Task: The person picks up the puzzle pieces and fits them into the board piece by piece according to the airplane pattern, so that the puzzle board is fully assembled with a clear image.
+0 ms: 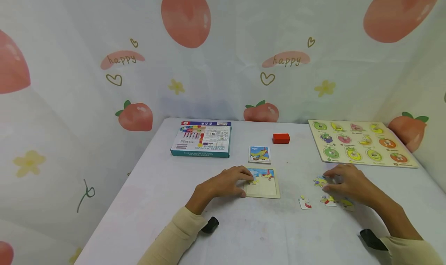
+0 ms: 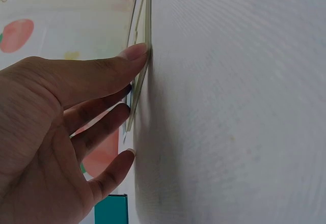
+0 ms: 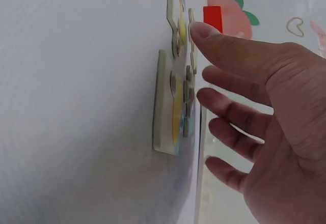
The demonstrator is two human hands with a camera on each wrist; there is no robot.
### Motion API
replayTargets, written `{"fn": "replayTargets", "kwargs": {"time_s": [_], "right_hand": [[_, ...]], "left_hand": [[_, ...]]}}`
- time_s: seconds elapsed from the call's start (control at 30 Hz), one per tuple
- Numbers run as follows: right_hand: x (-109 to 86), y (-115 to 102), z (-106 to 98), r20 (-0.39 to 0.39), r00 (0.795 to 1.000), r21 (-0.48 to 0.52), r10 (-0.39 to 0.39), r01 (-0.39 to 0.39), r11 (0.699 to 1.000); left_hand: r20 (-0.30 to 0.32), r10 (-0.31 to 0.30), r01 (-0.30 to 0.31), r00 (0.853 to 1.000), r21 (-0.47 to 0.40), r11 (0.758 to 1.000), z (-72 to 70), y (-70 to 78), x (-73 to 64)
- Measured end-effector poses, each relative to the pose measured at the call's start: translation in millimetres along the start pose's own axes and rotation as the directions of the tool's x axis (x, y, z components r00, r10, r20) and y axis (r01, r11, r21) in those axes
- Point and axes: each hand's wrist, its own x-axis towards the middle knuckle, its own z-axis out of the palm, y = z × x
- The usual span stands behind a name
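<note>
One puzzle tray point(image 1: 266, 190) | left hand point(image 1: 224, 183) grips its left side | loose pieces point(image 1: 329, 201) lie right of it, beside right hand point(image 1: 352, 184), fingers parted

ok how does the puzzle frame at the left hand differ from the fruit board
The puzzle frame is smaller; the fruit board is larger. The puzzle frame is only partly filled with picture pieces, while the fruit board shows fruit pictures in rows throughout. Both are four-sided, with pale surfaces showing.
</note>
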Motion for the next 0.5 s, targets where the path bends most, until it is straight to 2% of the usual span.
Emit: {"fn": "replayTargets", "kwargs": {"time_s": [0.27,0.5], "right_hand": [[3.2,-0.3,2.7,0.022,0.999,0.021,0.029,-0.029,0.999],[2.9,-2.5,1.2,0.025,1.0,-0.004,0.015,-0.015,1.0]], "left_hand": [[0.004,-0.005,0.005,1.0,-0.007,1.0,-0.4,0.4,-1.3],[0.002,0.002,-0.002,1.0,-0.013,1.0,-2.0,2.0,-2.1]]}}
